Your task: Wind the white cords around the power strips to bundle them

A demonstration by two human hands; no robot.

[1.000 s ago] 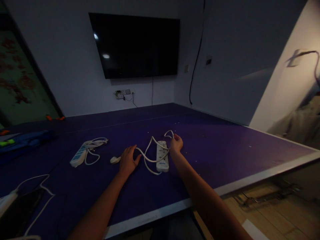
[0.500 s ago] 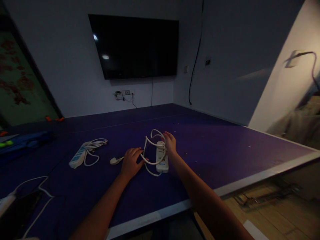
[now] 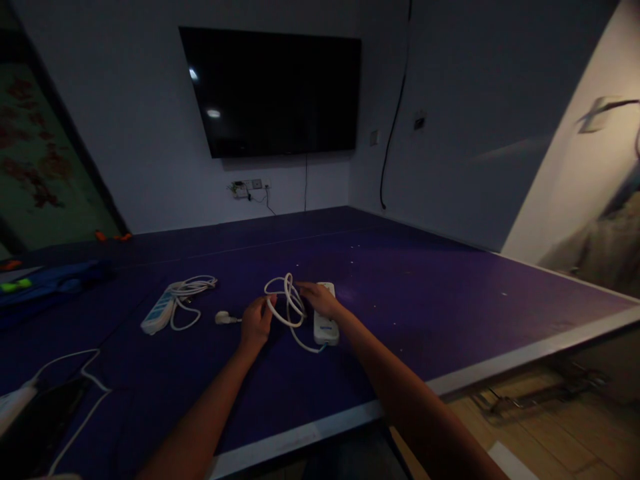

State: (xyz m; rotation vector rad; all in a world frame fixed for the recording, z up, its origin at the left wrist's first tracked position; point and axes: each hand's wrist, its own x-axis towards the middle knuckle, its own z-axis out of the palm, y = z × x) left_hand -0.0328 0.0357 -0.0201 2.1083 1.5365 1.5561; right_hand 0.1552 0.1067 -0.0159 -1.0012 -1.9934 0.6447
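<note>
A white power strip point(image 3: 326, 331) lies lengthwise on the purple tabletop, its cord point(image 3: 299, 341) leaving the near end. The cord rises in loose loops between my hands, left of the strip. My left hand point(image 3: 257, 321) pinches the left side of the loops between thumb and fingers. Reaching across the strip, my right hand point(image 3: 318, 298) has its fingers at the right side of the loops and covers part of the strip's sockets. Just left of my left hand, the cord's white plug point(image 3: 226, 318) rests on the table.
Another power strip point(image 3: 159, 312) with a bundled cord lies to the left. A dark phone-like slab point(image 3: 43, 417) and white cable point(image 3: 90, 417) are at the near left, blue cloth point(image 3: 60, 285) behind. The table's pale edge point(image 3: 310, 433) runs along the front. A television point(image 3: 280, 93) hangs on the wall.
The cord loops have shifted left off the power strip, gathered closer together. My right hand has moved left across the strip, and my left hand has drawn slightly left.
</note>
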